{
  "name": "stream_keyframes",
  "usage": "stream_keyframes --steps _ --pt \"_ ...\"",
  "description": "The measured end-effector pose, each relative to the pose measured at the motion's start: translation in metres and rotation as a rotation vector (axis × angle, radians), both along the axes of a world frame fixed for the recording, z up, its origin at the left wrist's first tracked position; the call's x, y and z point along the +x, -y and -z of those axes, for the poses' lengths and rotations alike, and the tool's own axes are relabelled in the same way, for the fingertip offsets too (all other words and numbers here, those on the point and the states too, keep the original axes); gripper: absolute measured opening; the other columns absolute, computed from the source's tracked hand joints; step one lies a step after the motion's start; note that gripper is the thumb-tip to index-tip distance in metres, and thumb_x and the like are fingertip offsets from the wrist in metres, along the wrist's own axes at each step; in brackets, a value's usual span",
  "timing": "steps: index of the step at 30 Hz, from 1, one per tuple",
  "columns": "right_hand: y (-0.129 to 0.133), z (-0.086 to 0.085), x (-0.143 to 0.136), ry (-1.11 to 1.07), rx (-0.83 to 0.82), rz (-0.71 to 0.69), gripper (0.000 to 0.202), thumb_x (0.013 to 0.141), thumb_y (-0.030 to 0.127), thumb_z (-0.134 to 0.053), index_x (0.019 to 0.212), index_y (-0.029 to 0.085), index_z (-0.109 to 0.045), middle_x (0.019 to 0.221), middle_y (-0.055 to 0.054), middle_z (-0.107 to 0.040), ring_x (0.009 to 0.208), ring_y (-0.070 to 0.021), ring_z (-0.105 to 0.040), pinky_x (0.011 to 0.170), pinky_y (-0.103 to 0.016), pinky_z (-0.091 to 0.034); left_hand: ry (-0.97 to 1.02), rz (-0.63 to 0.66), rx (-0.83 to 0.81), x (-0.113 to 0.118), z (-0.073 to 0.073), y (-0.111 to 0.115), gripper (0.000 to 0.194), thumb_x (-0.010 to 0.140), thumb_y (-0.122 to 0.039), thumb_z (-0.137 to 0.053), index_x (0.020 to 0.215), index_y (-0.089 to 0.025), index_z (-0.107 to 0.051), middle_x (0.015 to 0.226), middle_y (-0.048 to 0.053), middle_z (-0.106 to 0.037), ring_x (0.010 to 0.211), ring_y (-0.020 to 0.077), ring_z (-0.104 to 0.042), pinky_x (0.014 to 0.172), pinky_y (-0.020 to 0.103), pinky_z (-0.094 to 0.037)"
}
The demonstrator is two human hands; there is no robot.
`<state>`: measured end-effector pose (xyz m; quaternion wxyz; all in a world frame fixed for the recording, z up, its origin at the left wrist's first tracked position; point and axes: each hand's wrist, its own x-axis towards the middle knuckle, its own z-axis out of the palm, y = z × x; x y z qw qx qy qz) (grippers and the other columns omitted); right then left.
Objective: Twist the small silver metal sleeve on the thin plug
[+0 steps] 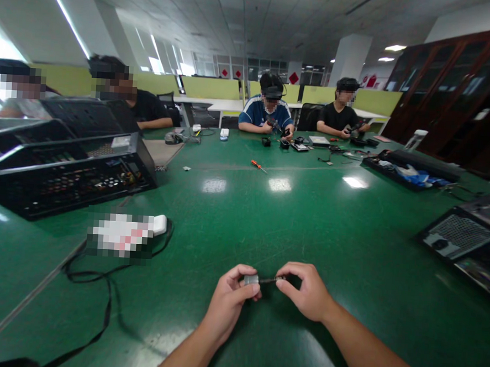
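Note:
Between thumb and fingers, my left hand (230, 296) grips a small silver-grey block (251, 279), possibly a connector or a little motor; its kind is not clear. A short dark strand (267, 281), which looks like a cable, runs from the block to the right. My right hand (307, 293) pinches the far end of that strand, where a small dark end piece (280, 278) shows partly behind the fingertips. Both hands are just above the green table (242, 227), close to its near side.
An opened black computer case (75, 178) stands at left, another (470, 236) at right. A black strap (109, 302) trails from a white item (159, 224). An orange screwdriver (256, 164) lies farther back. Several people sit around; one opposite (251, 117) handles parts. A black tray (412, 170) holds blue material.

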<state>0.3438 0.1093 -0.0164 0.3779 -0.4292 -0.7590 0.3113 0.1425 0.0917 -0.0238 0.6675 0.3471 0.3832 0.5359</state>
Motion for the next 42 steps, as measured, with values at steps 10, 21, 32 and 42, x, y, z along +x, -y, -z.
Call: stream_keyframes --steps 10,21,32,42 --pt "-0.0009 0.0019 0.0017 0.005 0.009 -0.003 0.009 0.082 0.022 -0.063 0.079 0.019 -0.070 0.072 -0.002 -0.070 0.069 -0.0166 -0.064 0.067 -0.027 -0.046 -0.001 -0.001 -0.004 -0.0007 0.0007 0.0000 0.031 0.061 -0.017 -0.084 0.086 -0.015 -0.066 0.071 0.001 -0.064 0.058 0.0150 -0.060 0.057 0.025 -0.044" --pt "-0.0028 0.0032 0.0050 -0.010 0.007 -0.002 0.009 0.083 0.022 -0.062 0.078 0.018 -0.069 0.073 -0.002 -0.069 0.069 -0.0165 -0.064 0.068 -0.027 -0.045 -0.009 -0.003 -0.001 -0.0013 0.0010 0.0000 0.029 0.063 -0.016 -0.082 0.087 -0.015 -0.065 0.070 0.001 -0.063 0.058 0.0150 -0.059 0.058 0.025 -0.044" --pt "-0.0038 -0.0002 0.0087 0.006 0.017 -0.004 0.009 0.083 0.021 -0.062 0.079 0.018 -0.069 0.073 -0.003 -0.070 0.068 -0.0167 -0.064 0.068 -0.027 -0.046 -0.010 0.011 0.001 -0.0007 0.0009 0.0002 0.027 0.066 -0.016 -0.079 0.088 -0.015 -0.064 0.069 0.000 -0.063 0.059 0.0152 -0.059 0.059 0.025 -0.044" --pt "-0.0057 -0.0014 0.0102 -0.016 0.021 -0.026 0.010 0.083 0.022 -0.061 0.076 0.018 -0.068 0.072 -0.003 -0.069 0.069 -0.0169 -0.063 0.069 -0.028 -0.045 -0.006 0.009 0.003 -0.0010 0.0032 -0.0002 0.027 0.067 -0.015 -0.079 0.089 -0.015 -0.063 0.069 0.000 -0.063 0.059 0.0150 -0.059 0.058 0.025 -0.044"
